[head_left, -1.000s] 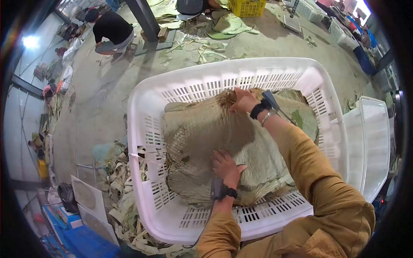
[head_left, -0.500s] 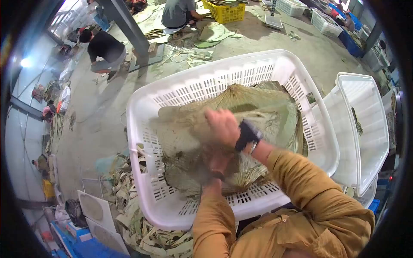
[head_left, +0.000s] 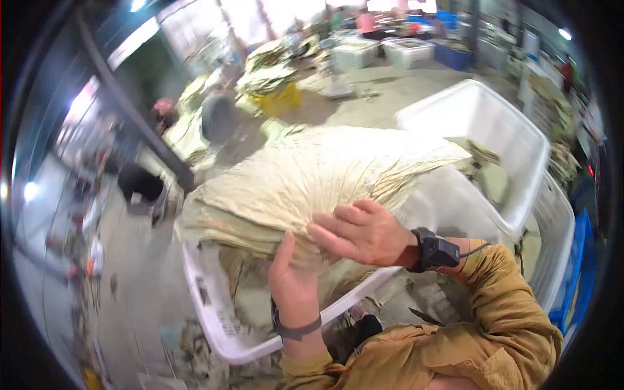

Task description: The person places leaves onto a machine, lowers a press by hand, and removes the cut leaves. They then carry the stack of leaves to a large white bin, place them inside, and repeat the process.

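Note:
A thick stack of pale, pleated, fan-shaped dried leaves (head_left: pixel 305 169) is held up above a white plastic basket (head_left: pixel 211 325). My left hand (head_left: pixel 296 283) grips the narrow near end of the stack from below, thumb up along its edge. My right hand (head_left: pixel 364 231) closes over the same narrow end from the right, fingers curled against the leaves. The stack hides much of the basket; more brownish leaves show inside it underneath.
At the right stands another white basket (head_left: pixel 530 140) with some leaves in it. A concrete floor stretches beyond, with a yellow crate (head_left: pixel 278 101) heaped with leaves, a slanting steel post (head_left: pixel 133 104), and a crouching person in black (head_left: pixel 140 182) at the left.
The leaves lay inside the basket with my hands crossed over them. Now both hands hold a stack raised above the basket, fanned side away from me. My view has tilted up.

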`<state>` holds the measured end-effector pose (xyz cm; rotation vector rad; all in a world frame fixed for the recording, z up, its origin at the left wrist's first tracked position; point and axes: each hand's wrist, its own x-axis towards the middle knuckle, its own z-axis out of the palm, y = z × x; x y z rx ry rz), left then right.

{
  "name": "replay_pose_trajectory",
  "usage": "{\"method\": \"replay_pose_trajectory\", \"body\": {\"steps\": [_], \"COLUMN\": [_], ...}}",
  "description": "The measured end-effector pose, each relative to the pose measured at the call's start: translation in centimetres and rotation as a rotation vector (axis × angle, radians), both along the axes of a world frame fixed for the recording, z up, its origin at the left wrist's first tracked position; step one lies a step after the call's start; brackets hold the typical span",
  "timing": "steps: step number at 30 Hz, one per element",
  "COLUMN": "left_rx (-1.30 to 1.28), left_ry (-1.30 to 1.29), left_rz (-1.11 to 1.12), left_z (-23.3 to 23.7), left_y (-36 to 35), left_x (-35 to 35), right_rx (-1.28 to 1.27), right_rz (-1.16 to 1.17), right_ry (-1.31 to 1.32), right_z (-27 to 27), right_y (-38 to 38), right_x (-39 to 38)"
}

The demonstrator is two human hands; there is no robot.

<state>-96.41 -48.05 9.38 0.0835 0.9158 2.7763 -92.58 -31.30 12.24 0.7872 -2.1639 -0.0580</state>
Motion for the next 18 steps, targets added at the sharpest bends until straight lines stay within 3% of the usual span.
{"method": "replay_pose_trajectory", "body": {"steps": [2, 4, 6, 7, 8, 9, 10, 11, 12, 13, 14, 15, 18], "left_rx": [-0.01, -0.057, 0.12, 0.104, 0.074, 0.039, 0.15, 0.289, 0.29, 0.006, -0.11, -0.229, -0.17], "left_ry": [-0.047, -0.064, -0.039, -0.068, -0.096, -0.084, 0.027, 0.134, 0.138, 0.259, 0.329, 0.395, 0.788], "left_rz": [-0.11, -0.226, -0.314, -0.343, -0.376, -0.47, -0.714, -0.929, -0.975, -0.839, -0.786, -0.733, -0.852], "left_z": [0.1, 0.3, 0.8, 1.7, 2.5, 2.2, 1.4, 0.9, -0.3, -1.8, -1.9, -2.1, -2.2], "left_y": [3.3, 6.5, 10.1, 11.8, 13.5, 15.0, 16.4, 17.7, 18.6, 20.5, 22.1, 23.7, 27.7], "left_x": [4.0, 7.7, 12.1, 14.9, 17.7, 20.2, 22.5, 24.6, 27.5, 31.0, 33.4, 35.7, 41.4], "right_rx": [-0.04, -0.134, -0.279, -0.704, -0.737, -1.182, -1.527, -1.846, -2.035, -2.079, -2.101, -2.147, -1.832], "right_rz": [-0.127, -0.075, -0.13, -0.207, -0.277, -0.14, 0.09, 0.358, 0.696, 0.697, 0.688, 0.516, 0.153], "right_ry": [-0.1, -0.044, -0.144, -0.452, -0.403, -0.431, -0.397, -0.292, -0.148, 0.044, 0.237, 0.419, 0.722], "right_z": [0.6, -1.4, -5.2, -5.1, -4.7, -3.8, -2.5, -1.1, 0.3, 1.9, 3.5, 3.8, 3.3], "right_y": [2.8, 5.3, 6.9, 6.5, 7.2, 8.2, 9.6, 10.8, 11.4, 11.8, 11.9, 11.7, 12.9], "right_x": [7.3, 15.6, 23.9, 28.1, 30.7, 33.2, 35.6, 38.1, 40.8, 44.4, 47.3, 49.0, 54.4]}}
